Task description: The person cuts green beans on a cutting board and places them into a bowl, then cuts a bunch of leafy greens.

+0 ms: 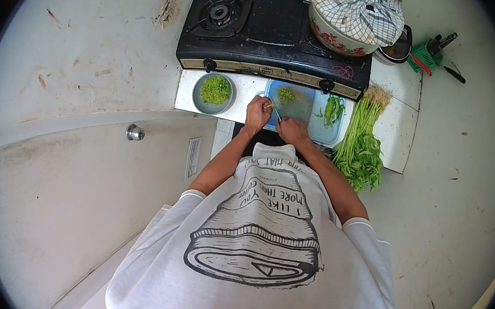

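My left hand [257, 113] is closed on a thin green stalk [269, 105] at the left edge of a blue chopping board [303, 107]. Gripped in my right hand [292, 130] is a small knife [276, 111], its blade slanting up against the stalk. A little heap of chopped greens [285, 95] lies on the board just beyond the blade. Loose green leaves [333, 110] rest at the board's right side. Left of my hands, a grey bowl [195, 98] holds finely chopped greens [215, 90].
Behind the board stands a black two-burner stove [270, 27], bearing a cloth-covered flowered pot [337, 41]. A long leafy bunch with roots [366, 138] hangs over the counter's front at right. Farther right are a green basket of utensils [424, 57] and a dark-handled knife [454, 74].
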Tool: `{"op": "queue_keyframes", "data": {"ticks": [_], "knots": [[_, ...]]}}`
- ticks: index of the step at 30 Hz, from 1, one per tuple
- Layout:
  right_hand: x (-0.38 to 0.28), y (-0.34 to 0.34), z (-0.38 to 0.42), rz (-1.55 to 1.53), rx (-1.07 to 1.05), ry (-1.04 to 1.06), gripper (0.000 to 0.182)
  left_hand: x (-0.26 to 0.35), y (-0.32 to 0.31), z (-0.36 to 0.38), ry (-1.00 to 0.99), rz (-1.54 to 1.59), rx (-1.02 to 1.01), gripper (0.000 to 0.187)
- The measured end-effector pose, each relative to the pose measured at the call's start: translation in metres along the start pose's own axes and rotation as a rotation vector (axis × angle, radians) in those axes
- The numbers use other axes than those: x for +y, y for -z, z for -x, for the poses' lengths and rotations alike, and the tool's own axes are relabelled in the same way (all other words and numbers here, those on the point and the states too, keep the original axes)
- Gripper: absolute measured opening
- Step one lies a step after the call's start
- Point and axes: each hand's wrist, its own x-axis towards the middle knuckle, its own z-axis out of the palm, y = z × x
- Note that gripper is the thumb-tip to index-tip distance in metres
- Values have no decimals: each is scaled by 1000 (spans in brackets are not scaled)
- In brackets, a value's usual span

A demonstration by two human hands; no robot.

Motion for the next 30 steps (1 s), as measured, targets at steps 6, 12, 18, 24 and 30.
{"op": "queue_keyframes", "data": {"ticks": [6,12,18,24,30], "knots": [[0,1,-1,-30,-16,-10,39,-1,2,0,1,15,-23,12],[3,-3,-12,-53,0,14,40,-2,1,0,-9,-4,-27,11],[4,-3,-6,-16,-33,26,39,0,3,1,-10,-1,-7,10],[4,-7,-12,-8,-30,24,38,-2,3,-2,-35,-10,-6,10],[6,-4,-4,21,-35,22,39,1,4,1,-10,45,-5,8]]}}
